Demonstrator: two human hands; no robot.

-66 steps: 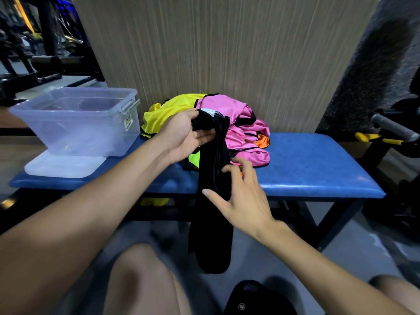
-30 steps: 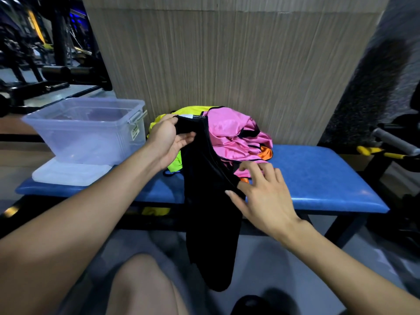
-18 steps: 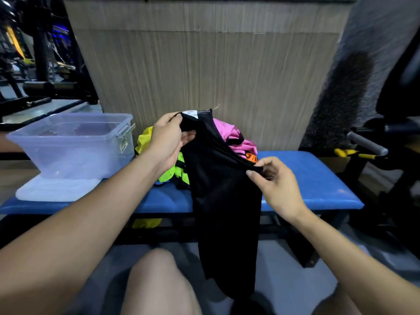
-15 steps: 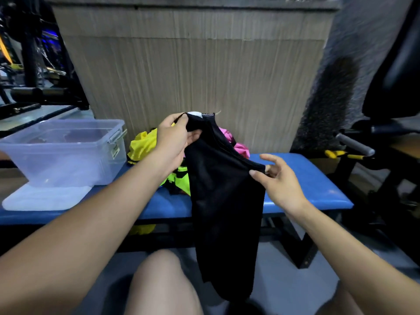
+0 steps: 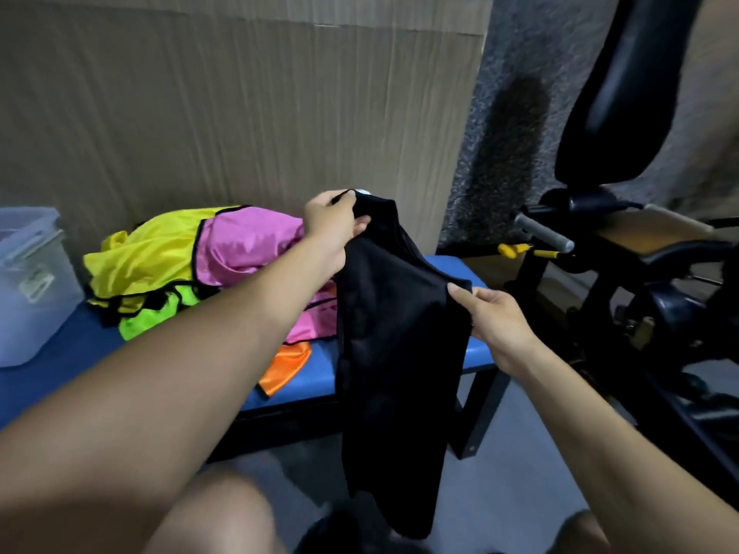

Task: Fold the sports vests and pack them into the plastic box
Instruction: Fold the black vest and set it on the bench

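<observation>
A black sports vest (image 5: 396,353) hangs in the air in front of the blue bench (image 5: 72,353). My left hand (image 5: 332,225) grips its top edge near a white label. My right hand (image 5: 494,317) pinches its right edge lower down. The vest's lower end hangs past the bench front toward the floor. On the bench lies a heap of vests: yellow (image 5: 148,253), pink (image 5: 248,245), lime green (image 5: 160,317) and orange (image 5: 288,365). The clear plastic box (image 5: 28,281) stands at the bench's far left, cut off by the frame edge.
A beige ribbed wall panel (image 5: 240,113) rises behind the bench. Black gym equipment with a padded seat (image 5: 624,94) and a grey handle (image 5: 544,233) crowds the right side. My bare knee (image 5: 216,517) is low in the frame above a grey floor.
My view has swung right, so the box now sits at the left edge. Both hands have carried the black vest rightward, away from the heap, and my right hand has moved from touching to pinching its edge.
</observation>
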